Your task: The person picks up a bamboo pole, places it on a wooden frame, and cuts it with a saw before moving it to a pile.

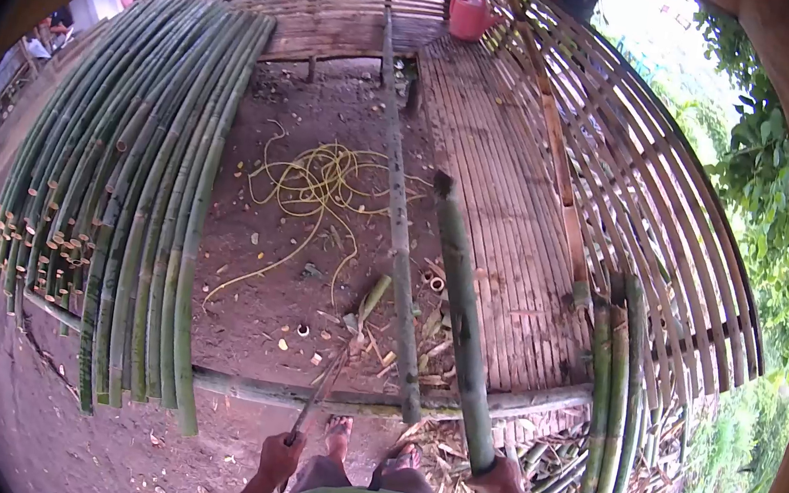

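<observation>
My left hand (281,455) is closed around the handle of a long-bladed knife, which looks like a machete (322,387). Its blade points forward, close to a horizontal bamboo rail (249,387) in front of my feet. On the other side, my right hand (497,478) grips a thick green bamboo pole (464,319) near its lower end. The pole slants up and away from me, passing over the rail, with its dark far end raised. Left of it, a thinner bamboo pole (397,222) runs away from me with its near end over the rail.
Many cut green bamboo poles (166,140) lie stacked on the left. A tangled yellow hose or rope (328,184) lies on the dirt. A slatted bamboo platform (499,200) and lattice fence (649,179) line the right, with a red watering can (470,14) behind. Split bamboo scraps (544,472) litter the ground.
</observation>
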The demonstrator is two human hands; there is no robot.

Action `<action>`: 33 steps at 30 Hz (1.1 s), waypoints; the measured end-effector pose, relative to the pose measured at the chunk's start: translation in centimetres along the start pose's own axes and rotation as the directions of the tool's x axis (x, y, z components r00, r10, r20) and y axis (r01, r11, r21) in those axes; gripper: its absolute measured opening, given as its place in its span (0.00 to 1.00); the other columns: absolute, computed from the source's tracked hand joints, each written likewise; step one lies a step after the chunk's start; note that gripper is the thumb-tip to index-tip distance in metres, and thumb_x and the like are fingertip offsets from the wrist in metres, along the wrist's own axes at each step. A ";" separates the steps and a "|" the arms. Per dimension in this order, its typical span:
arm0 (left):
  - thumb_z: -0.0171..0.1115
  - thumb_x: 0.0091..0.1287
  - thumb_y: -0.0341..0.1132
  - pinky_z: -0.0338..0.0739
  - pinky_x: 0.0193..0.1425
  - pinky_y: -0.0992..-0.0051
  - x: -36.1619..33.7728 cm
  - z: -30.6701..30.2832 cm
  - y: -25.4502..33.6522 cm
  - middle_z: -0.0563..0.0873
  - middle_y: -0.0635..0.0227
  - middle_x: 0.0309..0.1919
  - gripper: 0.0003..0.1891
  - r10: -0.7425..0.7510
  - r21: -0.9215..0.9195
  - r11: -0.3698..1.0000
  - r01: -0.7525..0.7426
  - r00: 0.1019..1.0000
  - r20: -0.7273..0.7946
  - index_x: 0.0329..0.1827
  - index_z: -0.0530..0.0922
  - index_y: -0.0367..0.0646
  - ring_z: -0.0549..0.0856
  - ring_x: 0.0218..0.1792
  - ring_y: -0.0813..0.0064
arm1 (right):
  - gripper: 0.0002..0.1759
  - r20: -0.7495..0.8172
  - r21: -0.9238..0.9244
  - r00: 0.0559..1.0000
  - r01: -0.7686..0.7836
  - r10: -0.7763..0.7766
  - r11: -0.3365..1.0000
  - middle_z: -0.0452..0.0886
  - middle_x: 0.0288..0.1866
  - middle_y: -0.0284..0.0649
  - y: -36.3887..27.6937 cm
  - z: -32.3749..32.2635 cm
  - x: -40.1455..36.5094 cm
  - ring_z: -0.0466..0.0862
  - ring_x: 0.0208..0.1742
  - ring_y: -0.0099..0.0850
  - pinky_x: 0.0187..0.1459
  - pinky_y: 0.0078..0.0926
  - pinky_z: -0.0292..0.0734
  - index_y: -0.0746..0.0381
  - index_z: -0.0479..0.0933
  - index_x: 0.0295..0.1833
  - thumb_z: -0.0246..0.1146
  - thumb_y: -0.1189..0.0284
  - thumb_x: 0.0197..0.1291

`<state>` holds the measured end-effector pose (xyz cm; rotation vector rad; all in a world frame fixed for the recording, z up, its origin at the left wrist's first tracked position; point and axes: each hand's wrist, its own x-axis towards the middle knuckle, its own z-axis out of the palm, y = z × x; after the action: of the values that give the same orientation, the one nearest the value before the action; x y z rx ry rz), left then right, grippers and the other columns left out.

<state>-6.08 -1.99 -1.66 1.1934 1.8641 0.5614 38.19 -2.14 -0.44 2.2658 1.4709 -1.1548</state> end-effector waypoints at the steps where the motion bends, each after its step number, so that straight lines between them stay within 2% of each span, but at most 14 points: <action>1: 0.62 0.64 0.46 0.66 0.23 0.65 -0.8 -0.4 0.2 0.74 0.58 0.12 0.22 -0.026 0.006 1.000 0.026 1.000 -0.017 0.22 0.77 0.35 0.73 0.15 0.71 | 0.34 0.032 -0.052 0.999 -0.042 0.044 0.998 0.86 0.35 0.44 -3.7 -1.8 3.2 0.86 0.38 0.37 0.44 0.32 0.81 0.59 0.84 0.38 0.76 0.46 0.26; 3: 0.63 0.64 0.45 0.66 0.22 0.66 -2.3 -0.9 0.6 0.74 0.61 0.11 0.20 -0.084 -0.011 0.996 0.083 0.994 -0.068 0.22 0.77 0.35 0.72 0.15 0.73 | 0.34 -0.081 -0.109 0.978 0.180 -0.190 0.978 0.86 0.37 0.49 -11.0 -5.6 10.4 0.86 0.40 0.40 0.43 0.35 0.82 0.64 0.84 0.38 0.74 0.48 0.29; 6: 0.64 0.64 0.42 0.65 0.22 0.69 -5.2 -1.8 1.4 0.73 0.66 0.11 0.18 -0.136 -0.079 0.989 0.127 0.985 -0.111 0.22 0.77 0.36 0.70 0.15 0.79 | 0.41 -0.330 -0.021 0.925 0.194 -0.190 0.981 0.82 0.50 0.54 -24.4 -14.0 16.8 0.82 0.53 0.46 0.53 0.42 0.78 0.66 0.76 0.55 0.71 0.50 0.36; 9: 0.63 0.64 0.42 0.65 0.21 0.69 -7.6 -2.4 2.0 0.72 0.66 0.10 0.19 -0.142 -0.081 0.988 0.130 0.974 -0.174 0.21 0.76 0.36 0.69 0.15 0.80 | 0.39 -0.790 0.422 0.612 0.495 0.040 0.760 0.80 0.53 0.49 -31.9 -17.8 25.5 0.80 0.56 0.44 0.54 0.39 0.76 0.61 0.71 0.60 0.73 0.54 0.43; 14: 0.60 0.64 0.43 0.65 0.22 0.68 -9.4 -1.0 -0.9 0.71 0.63 0.10 0.22 -0.202 -0.151 0.972 0.179 0.967 -0.153 0.18 0.74 0.34 0.69 0.14 0.78 | 0.37 -0.771 0.009 0.437 0.735 -0.463 0.678 0.80 0.54 0.48 -32.1 -20.1 15.0 0.80 0.55 0.43 0.54 0.38 0.76 0.60 0.71 0.61 0.72 0.57 0.45; 17: 0.60 0.64 0.43 0.65 0.22 0.68 -9.5 -1.2 0.9 0.72 0.63 0.10 0.21 -0.152 -0.118 0.984 0.137 0.980 -0.129 0.19 0.75 0.34 0.70 0.15 0.77 | 0.42 -0.696 0.029 0.615 0.540 -0.371 0.841 0.76 0.59 0.50 -23.2 -16.4 10.5 0.77 0.59 0.47 0.58 0.38 0.74 0.61 0.69 0.64 0.73 0.55 0.43; 18: 0.60 0.64 0.44 0.65 0.22 0.68 -9.4 -1.3 1.2 0.72 0.63 0.10 0.21 -0.131 -0.106 0.987 0.118 0.983 -0.130 0.20 0.76 0.34 0.70 0.15 0.77 | 0.45 -0.732 -0.045 0.540 0.570 -0.416 0.820 0.72 0.63 0.52 -17.8 -13.5 11.6 0.74 0.62 0.48 0.61 0.39 0.72 0.60 0.66 0.66 0.74 0.54 0.42; 19: 0.60 0.64 0.44 0.66 0.22 0.68 -9.1 -1.3 1.6 0.72 0.63 0.11 0.21 -0.106 -0.092 0.991 0.095 0.986 -0.130 0.20 0.76 0.34 0.71 0.15 0.77 | 0.49 -0.614 0.064 0.735 0.410 -0.288 0.910 0.67 0.67 0.54 -13.8 -12.3 8.0 0.70 0.66 0.49 0.63 0.41 0.70 0.59 0.64 0.67 0.75 0.51 0.40; 20: 0.60 0.65 0.44 0.66 0.22 0.68 -8.8 -1.3 1.9 0.73 0.63 0.11 0.21 -0.085 -0.077 0.994 0.075 0.988 -0.128 0.21 0.77 0.34 0.71 0.16 0.78 | 0.54 -0.615 0.049 0.758 0.313 -0.218 0.948 0.66 0.67 0.55 -8.2 -8.7 7.9 0.69 0.66 0.51 0.63 0.43 0.69 0.61 0.62 0.68 0.76 0.48 0.38; 24: 0.61 0.65 0.47 0.65 0.22 0.67 -6.4 -1.4 1.4 0.71 0.64 0.11 0.23 -0.046 0.012 0.999 0.047 0.997 -0.059 0.21 0.76 0.35 0.70 0.17 0.79 | 0.68 -0.099 0.136 0.995 0.044 -0.031 0.990 0.69 0.66 0.56 10.6 2.8 -1.1 0.71 0.67 0.48 0.67 0.39 0.66 0.65 0.55 0.72 0.78 0.42 0.28; 25: 0.60 0.65 0.47 0.65 0.22 0.66 -5.7 -1.5 1.6 0.71 0.63 0.11 0.23 -0.047 0.032 0.998 0.048 0.998 -0.033 0.21 0.76 0.35 0.70 0.16 0.77 | 0.70 0.127 0.095 0.982 -0.155 0.142 0.983 0.68 0.67 0.57 15.6 7.9 -2.2 0.70 0.67 0.47 0.68 0.37 0.65 0.65 0.53 0.73 0.79 0.44 0.26; 27: 0.60 0.65 0.48 0.65 0.22 0.65 -4.3 -1.7 2.2 0.72 0.60 0.11 0.23 -0.008 0.095 0.995 0.009 1.000 -0.008 0.20 0.75 0.35 0.71 0.15 0.73 | 0.76 0.257 0.190 0.964 -0.125 0.074 0.974 0.70 0.66 0.52 28.7 24.0 -2.7 0.71 0.67 0.46 0.67 0.40 0.66 0.61 0.51 0.75 0.82 0.46 0.17; 30: 0.59 0.66 0.46 0.65 0.23 0.63 -2.7 -1.8 4.9 0.72 0.57 0.11 0.22 0.112 0.185 0.976 -0.116 0.993 0.029 0.21 0.76 0.35 0.72 0.15 0.69 | 0.78 0.137 0.278 0.936 -0.349 0.323 0.895 0.65 0.70 0.48 27.4 26.7 -8.7 0.65 0.71 0.44 0.69 0.39 0.63 0.58 0.48 0.76 0.82 0.47 0.15; 33: 0.58 0.67 0.45 0.65 0.23 0.64 -2.4 -2.0 7.7 0.72 0.58 0.12 0.22 0.182 0.271 0.940 -0.209 0.976 0.119 0.23 0.76 0.35 0.72 0.15 0.72 | 0.60 0.034 0.259 0.859 -0.501 0.511 0.826 0.74 0.61 0.45 25.2 26.1 -6.8 0.71 0.66 0.41 0.66 0.39 0.65 0.58 0.64 0.66 0.82 0.53 0.20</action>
<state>-3.26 -0.50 6.03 1.5800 1.7991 0.3452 45.03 -33.23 -19.13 2.6297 0.6639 -1.1810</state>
